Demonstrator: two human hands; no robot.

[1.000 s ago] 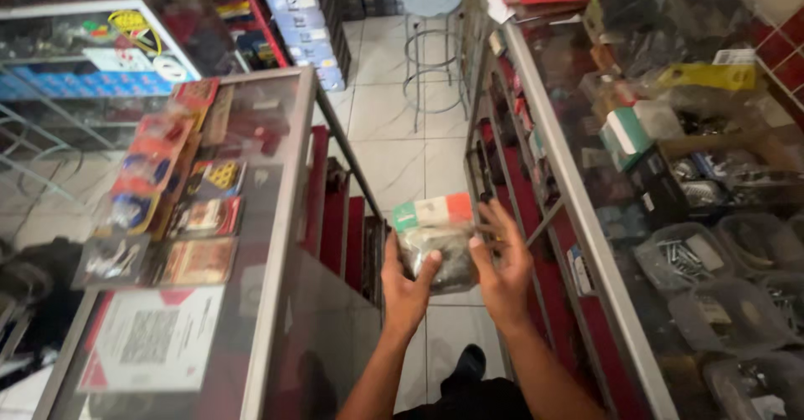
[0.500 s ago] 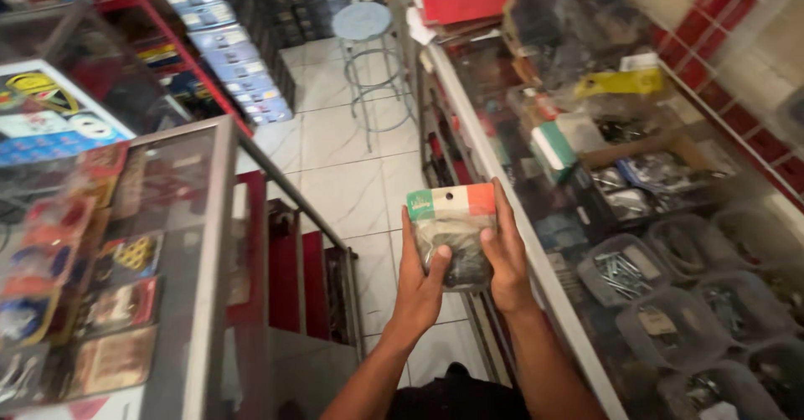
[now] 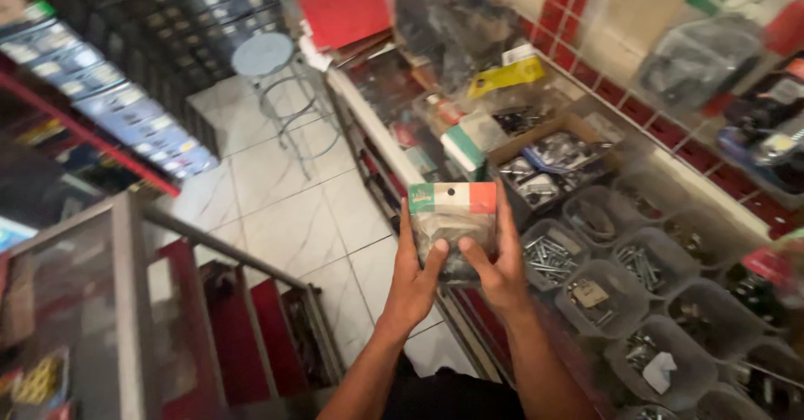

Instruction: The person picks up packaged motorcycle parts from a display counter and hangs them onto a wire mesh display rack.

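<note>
While standing in a narrow shop aisle, a person holds a small clear plastic bag [image 3: 453, 229] up with both hands, over the tiled floor [image 3: 285, 211] and beside the left edge of a glass counter [image 3: 377, 139] on the right. The left hand [image 3: 414, 279] grips the bag's left side, fingers wrapped behind and thumb pressed on the front; the right hand [image 3: 499, 262] clasps the right side the same way. The bag has a green, white and red card header and dark contents that cannot be made out. Just right of it, round clear tubs [image 3: 624, 262] of screws and small hardware fill the counter. A metal stool [image 3: 266, 61] stands far down the aisle, and a second glass display case [image 3: 100, 319] sits near left.
</note>
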